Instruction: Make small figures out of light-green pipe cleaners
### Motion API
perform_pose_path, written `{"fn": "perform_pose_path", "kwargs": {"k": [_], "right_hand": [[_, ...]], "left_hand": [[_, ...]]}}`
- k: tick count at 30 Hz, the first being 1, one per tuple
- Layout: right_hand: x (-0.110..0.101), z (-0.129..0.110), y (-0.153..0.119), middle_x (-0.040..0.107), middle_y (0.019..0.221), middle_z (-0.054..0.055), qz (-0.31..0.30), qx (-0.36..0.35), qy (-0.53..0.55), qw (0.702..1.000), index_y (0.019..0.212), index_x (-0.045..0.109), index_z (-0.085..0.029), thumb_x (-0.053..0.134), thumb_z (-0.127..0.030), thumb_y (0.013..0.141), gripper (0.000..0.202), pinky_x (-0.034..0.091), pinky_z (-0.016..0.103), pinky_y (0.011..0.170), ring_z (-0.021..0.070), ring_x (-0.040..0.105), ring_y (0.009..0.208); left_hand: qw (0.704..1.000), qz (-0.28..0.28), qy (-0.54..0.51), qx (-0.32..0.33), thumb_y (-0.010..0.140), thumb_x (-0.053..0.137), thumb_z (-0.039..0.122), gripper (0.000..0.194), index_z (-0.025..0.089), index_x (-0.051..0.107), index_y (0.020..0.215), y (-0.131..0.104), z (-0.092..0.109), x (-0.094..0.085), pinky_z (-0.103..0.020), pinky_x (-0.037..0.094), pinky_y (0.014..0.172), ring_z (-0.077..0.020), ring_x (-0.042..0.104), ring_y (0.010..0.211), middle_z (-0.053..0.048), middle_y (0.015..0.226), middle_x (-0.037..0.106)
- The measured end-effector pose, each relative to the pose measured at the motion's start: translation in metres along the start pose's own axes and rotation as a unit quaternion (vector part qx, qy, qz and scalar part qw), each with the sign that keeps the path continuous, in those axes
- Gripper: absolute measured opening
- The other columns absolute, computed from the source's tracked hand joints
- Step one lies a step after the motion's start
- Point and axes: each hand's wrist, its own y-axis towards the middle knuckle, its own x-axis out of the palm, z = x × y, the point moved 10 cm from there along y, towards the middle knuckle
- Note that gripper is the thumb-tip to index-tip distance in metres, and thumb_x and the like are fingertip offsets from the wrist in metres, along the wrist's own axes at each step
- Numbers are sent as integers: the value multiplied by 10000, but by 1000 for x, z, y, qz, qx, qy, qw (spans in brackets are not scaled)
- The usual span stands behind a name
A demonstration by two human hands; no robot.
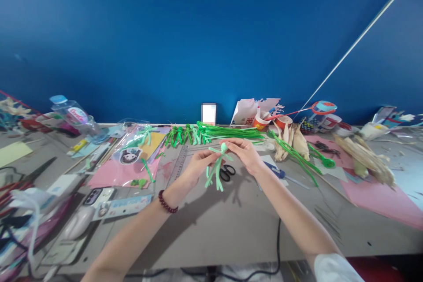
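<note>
A light green pipe-cleaner figure (217,172) with a round top and dangling legs is held above the desk between both hands. My left hand (200,163), with a dark red bead bracelet on its wrist, pinches the figure's left side. Closed on its round top from the right is my right hand (243,153). Black-handled scissors (227,172) lie just behind and below the figure, partly covered by it. Beyond the hands, a row of green pipe-cleaner pieces (187,134) and a bundle of long green stems (234,131) lie near the wall.
Left of the hands are a ruler (179,165), pink paper (112,176), a computer mouse (79,222) and a plastic bottle (74,116). To the right are a blue-handled tool (276,170), dried husks (366,158) and paper cups (261,122). A blue wall (205,44) rises behind.
</note>
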Motion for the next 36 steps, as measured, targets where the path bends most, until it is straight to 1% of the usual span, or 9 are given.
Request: {"fn": "perform_pose_path", "kwargs": {"k": [6, 11, 15, 19, 23, 26, 31, 34, 36], "right_hand": [[1, 8, 2, 711, 919, 43, -5, 25, 26, 999, 995, 684, -197, 704, -432, 709, 371, 521, 308, 767, 143, 648, 760], [5, 20, 4, 710, 826, 42, -46, 29, -53, 997, 886, 694, -163, 737, -382, 672, 310, 517, 278, 682, 153, 646, 724], [6, 20, 5, 708, 729, 39, -45, -2, -105, 993, 787, 721, -157, 665, -391, 728, 247, 498, 279, 656, 154, 626, 679], [8, 15, 4, 710, 706, 29, -47, -29, -135, 989, 763, 742, -175, 620, -377, 766, 236, 484, 281, 664, 158, 623, 679], [12, 14, 3, 719, 733, 44, -68, -20, -122, 990, 761, 745, -172, 592, -421, 785, 293, 486, 288, 672, 171, 630, 732], [7, 17, 5, 726, 770, 53, -45, -3, -106, 993, 792, 748, -171, 630, -447, 739, 304, 491, 297, 649, 174, 626, 722], [-2, 21, 8, 725, 796, 55, 7, -13, -106, 994, 835, 742, -170, 658, -415, 716, 285, 488, 316, 687, 179, 623, 735], [3, 26, 6, 712, 856, 53, -4, -7, -83, 997, 911, 727, -173, 677, -403, 715, 306, 478, 317, 739, 177, 619, 792], [10, 31, 4, 694, 948, 56, -28, 6, -62, 998, 860, 729, -176, 689, -407, 710, 278, 468, 307, 759, 172, 607, 831]], "left_hand": [[999, 43, -15, 2, 678, 728, 391, 258, 139, 716, 733, 2, -5, -7, -277, 470, 696, -174, 631, 714, -78, 747, 707], [993, 85, -88, 2, 642, 756, 368, 241, 144, 707, 716, 3, -8, -15, -262, 467, 684, -155, 620, 696, -67, 746, 701], [990, 75, -119, -3, 648, 756, 347, 218, 163, 718, 758, 6, -13, -14, -259, 459, 691, -139, 615, 689, -46, 759, 706], [993, 73, -94, -12, 644, 759, 347, 222, 147, 718, 733, 7, -15, -13, -251, 440, 654, -137, 606, 676, -53, 740, 701], [994, 56, -97, 4, 662, 747, 355, 225, 137, 708, 703, 8, -11, -10, -253, 446, 682, -150, 611, 713, -60, 734, 692], [994, 45, -103, -1, 685, 730, 363, 228, 146, 704, 746, 8, -13, -8, -248, 450, 661, -140, 605, 687, -40, 708, 674], [996, 9, -90, -27, 708, 697, 433, 302, 137, 652, 752, 8, -19, 2, -230, 413, 521, -102, 547, 555, 8, 619, 551], [995, 14, -101, -12, 713, 687, 454, 328, 143, 586, 691, 8, -15, 2, -214, 357, 465, -63, 449, 473, 43, 575, 447], [993, 4, -114, -8, 723, 676, 461, 347, 147, 544, 657, 8, -13, 4, -204, 306, 439, -45, 364, 436, 61, 546, 385]]}}
